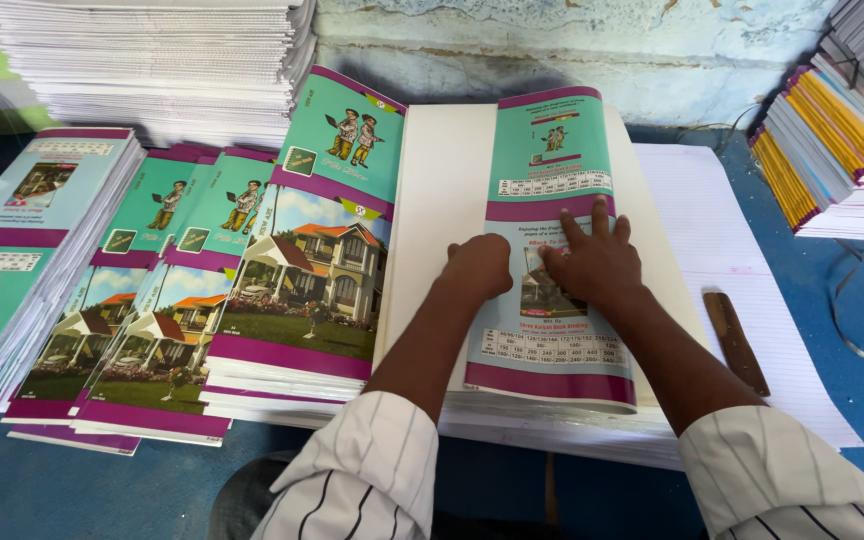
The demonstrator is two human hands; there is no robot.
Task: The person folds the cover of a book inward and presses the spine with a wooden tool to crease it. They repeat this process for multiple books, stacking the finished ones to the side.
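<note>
Pressing flat, right hand [592, 262] lay open-palmed on printed cover sheet [552, 250] atop white paper stack [447, 190]; left hand [479, 266] was fisted beside it, gripping nothing. Cover likely thin, glossy, slippery, crease-prone; best lifted at free edge.

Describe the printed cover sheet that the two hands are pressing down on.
The cover sheet is glossy paper, teal with purple bands, printed with small figures, a house picture and tables. It lies flat and slightly skewed on a stack of plain cream sheets, its near edge curling a little. The left hand, curled into a fist, and the right hand, fingers spread, both press on its middle. To its left an opened cover stands tilted up.
</note>
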